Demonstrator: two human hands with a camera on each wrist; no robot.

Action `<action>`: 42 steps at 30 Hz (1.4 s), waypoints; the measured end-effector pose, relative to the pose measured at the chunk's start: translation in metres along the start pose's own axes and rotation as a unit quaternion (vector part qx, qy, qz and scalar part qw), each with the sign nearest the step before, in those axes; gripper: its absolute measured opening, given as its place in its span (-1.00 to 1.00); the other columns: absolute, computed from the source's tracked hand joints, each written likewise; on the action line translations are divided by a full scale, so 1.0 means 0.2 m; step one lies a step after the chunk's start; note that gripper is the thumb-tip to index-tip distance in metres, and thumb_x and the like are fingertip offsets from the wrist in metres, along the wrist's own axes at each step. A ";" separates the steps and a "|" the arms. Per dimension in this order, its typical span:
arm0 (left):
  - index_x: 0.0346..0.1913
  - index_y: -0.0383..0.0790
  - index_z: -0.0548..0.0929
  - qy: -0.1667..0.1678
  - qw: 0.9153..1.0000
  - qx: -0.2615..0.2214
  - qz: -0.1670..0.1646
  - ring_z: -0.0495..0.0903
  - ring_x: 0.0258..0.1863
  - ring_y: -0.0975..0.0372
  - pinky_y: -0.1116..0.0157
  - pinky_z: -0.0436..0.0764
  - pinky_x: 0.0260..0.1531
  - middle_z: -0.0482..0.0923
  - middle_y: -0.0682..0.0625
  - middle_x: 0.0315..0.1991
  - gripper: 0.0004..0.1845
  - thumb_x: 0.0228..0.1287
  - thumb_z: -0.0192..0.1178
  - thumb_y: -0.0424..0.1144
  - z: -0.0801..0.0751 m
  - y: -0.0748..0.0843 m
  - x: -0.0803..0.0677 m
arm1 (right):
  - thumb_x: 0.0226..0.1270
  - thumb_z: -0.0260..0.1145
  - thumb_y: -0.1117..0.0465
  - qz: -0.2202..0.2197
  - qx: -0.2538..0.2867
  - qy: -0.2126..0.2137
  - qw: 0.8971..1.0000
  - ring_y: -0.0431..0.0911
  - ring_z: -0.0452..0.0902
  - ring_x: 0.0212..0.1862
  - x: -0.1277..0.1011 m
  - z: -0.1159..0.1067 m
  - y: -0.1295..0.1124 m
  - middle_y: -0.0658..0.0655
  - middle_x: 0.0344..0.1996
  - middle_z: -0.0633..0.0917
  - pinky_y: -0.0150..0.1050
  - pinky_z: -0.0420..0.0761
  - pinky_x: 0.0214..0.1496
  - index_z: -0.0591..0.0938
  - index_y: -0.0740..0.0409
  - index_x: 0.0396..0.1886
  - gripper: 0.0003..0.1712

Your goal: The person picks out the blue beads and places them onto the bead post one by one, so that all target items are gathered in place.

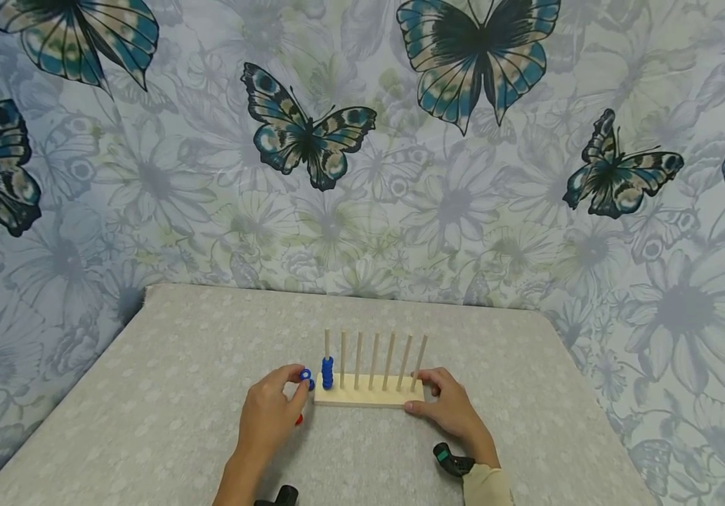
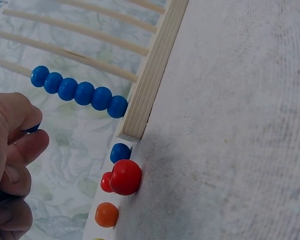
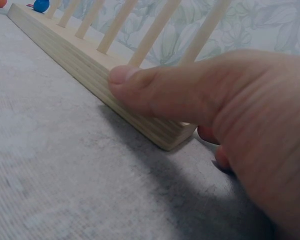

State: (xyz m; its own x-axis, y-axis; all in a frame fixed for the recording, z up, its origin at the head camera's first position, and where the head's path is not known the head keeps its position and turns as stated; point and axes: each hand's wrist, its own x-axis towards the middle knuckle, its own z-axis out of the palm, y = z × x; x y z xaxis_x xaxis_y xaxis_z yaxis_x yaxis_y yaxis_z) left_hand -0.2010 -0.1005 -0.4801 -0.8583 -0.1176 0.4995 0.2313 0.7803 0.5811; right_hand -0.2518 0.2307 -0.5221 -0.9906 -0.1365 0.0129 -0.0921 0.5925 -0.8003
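A wooden peg rack (image 1: 369,401) with several upright pegs stands on the table. Several blue beads (image 1: 327,373) are stacked on its leftmost peg. Just left of that peg, my left hand (image 1: 268,413) pinches one blue bead (image 1: 305,374) between thumb and fingertips; in the left wrist view the fingers mostly hide it. My right hand (image 1: 452,409) grips the rack's right end, with the thumb (image 3: 155,90) along the front edge of the base and the other fingers partly hidden behind. Another blue bead (image 2: 120,153) lies by the rack's left end.
Beside the rack's left end, a red bead (image 2: 125,177) and an orange bead (image 2: 106,215) lie loose on the table, a second red one partly behind the first. A patterned cloth (image 1: 179,365) covers the table. A butterfly-print wall (image 1: 400,232) rises behind it.
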 end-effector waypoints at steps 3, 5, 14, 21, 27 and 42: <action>-0.08 -0.14 0.74 0.012 1.000 -0.001 0.006 0.51 -0.56 0.37 0.47 0.49 -0.57 0.76 0.05 -0.26 -0.75 0.15 0.44 -0.28 0.00 0.00 0.00 | -0.08 0.66 -0.10 -0.002 -0.001 0.002 1.000 -0.14 0.34 -0.13 0.00 0.00 0.00 -0.09 -0.09 0.58 -0.27 0.38 -0.07 0.65 -0.27 0.10 -0.34; -0.08 -0.13 0.73 0.017 1.000 -0.002 0.006 0.47 -0.58 0.37 0.47 0.47 -0.58 0.74 0.07 -0.27 -0.74 0.14 0.44 -0.28 0.00 0.00 0.01 | -0.08 0.66 -0.11 -0.003 -0.002 0.002 1.000 -0.14 0.34 -0.13 0.01 0.00 0.01 -0.09 -0.09 0.58 -0.27 0.37 -0.07 0.65 -0.27 0.10 -0.34; -0.08 -0.11 0.73 0.038 0.999 -0.018 -0.005 0.33 -0.66 0.41 0.45 0.40 -0.68 0.72 0.10 -0.25 -0.75 0.15 0.43 -0.25 -0.01 0.02 0.01 | -0.06 0.65 -0.12 -0.002 0.000 -0.001 1.000 -0.14 0.33 -0.14 0.01 0.00 0.02 -0.08 -0.09 0.58 -0.28 0.37 -0.10 0.65 -0.25 0.10 -0.35; -0.08 -0.12 0.72 0.080 0.996 -0.036 0.017 0.26 -0.70 0.44 0.50 0.29 -0.73 0.73 0.09 -0.26 -0.75 0.17 0.43 -0.28 -0.02 0.04 0.03 | -0.07 0.65 -0.12 -0.001 0.000 0.001 1.000 -0.13 0.33 -0.15 0.01 0.01 0.02 -0.08 -0.08 0.58 -0.27 0.37 -0.10 0.65 -0.27 0.09 -0.35; -0.05 -0.13 0.73 0.090 0.994 -0.050 0.042 0.30 -0.66 0.43 0.54 0.32 -0.71 0.73 0.07 -0.24 -0.74 0.19 0.43 -0.27 -0.02 0.08 0.05 | -0.08 0.65 -0.13 -0.006 -0.005 0.002 1.000 -0.14 0.33 -0.16 0.01 0.00 0.02 -0.10 -0.11 0.57 -0.27 0.36 -0.11 0.65 -0.26 0.10 -0.34; -0.04 -0.19 0.73 0.130 0.983 -0.072 0.109 0.32 -0.66 0.43 0.56 0.37 -0.67 0.73 0.03 -0.26 -0.73 0.17 0.41 -0.30 -0.04 0.16 0.15 | -0.08 0.66 -0.11 0.000 0.002 0.000 1.000 -0.12 0.34 -0.14 0.01 0.00 0.02 -0.07 -0.10 0.58 -0.26 0.36 -0.09 0.66 -0.21 0.10 -0.33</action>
State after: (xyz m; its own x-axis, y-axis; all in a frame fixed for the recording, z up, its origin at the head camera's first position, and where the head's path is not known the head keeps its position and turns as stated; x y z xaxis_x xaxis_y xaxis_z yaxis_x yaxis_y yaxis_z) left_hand -0.2143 -0.0841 -0.4410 -0.6386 -0.1247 0.7594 0.4753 0.7121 0.5167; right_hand -0.2542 0.2328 -0.5262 -0.9905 -0.1370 0.0132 -0.0923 0.5895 -0.8025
